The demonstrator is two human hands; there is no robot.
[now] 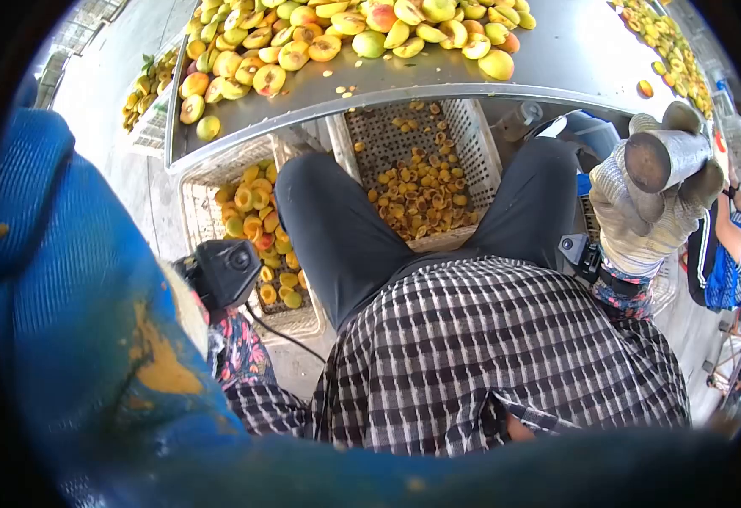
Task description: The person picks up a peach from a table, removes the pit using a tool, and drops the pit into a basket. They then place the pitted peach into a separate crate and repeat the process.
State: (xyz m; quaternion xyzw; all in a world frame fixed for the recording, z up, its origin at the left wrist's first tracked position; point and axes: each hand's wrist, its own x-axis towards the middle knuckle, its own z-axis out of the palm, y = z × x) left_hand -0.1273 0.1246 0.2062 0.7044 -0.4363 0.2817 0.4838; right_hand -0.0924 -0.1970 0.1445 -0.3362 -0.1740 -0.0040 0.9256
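Note:
My left hand (91, 279), in a blue glove with yellow-brown stains, is very close to the camera and fills the left side and bottom edge. Its fingertips and anything they touch are out of sight. On the right, my right hand (641, 199) wears a dirty pale glove with darkened fingertips. Its fingers are wrapped round a metal cylinder (683, 161), whose brown round end faces the camera. That hand is raised beside the near edge of the metal table (556, 76). Many halved yellow-red fruits (303, 42) are heaped on this table.
Below the table, a crate (480, 152) holds small fruit pieces, and another crate (192, 203) at left holds fruit halves. Wrist cameras (231, 262) are strapped to both arms, one with a cable. A person in blue (730, 262) is at the far right.

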